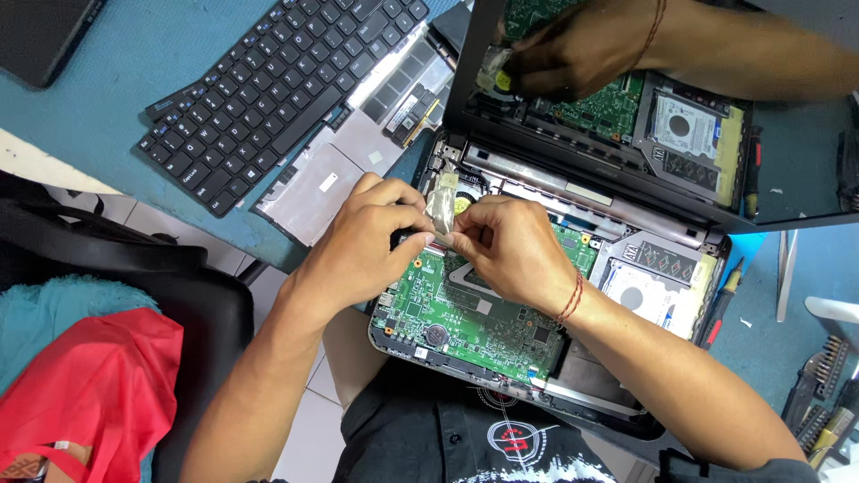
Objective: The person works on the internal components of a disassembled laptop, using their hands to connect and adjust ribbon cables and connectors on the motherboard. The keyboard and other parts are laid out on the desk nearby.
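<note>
An opened laptop base lies partly on my lap, its green circuit board and silver hard drive exposed. My left hand is closed around a small black tool over the board's upper left corner. My right hand pinches a silvery flat strip that stands up near the hinge. The fingertips of both hands meet at that strip. The glossy screen behind mirrors the board and a hand.
A detached black keyboard and a silver cover panel lie on the blue table to the left. A red-handled screwdriver rests right of the laptop. Screwdriver bits sit at far right. A red cloth lies on a black chair.
</note>
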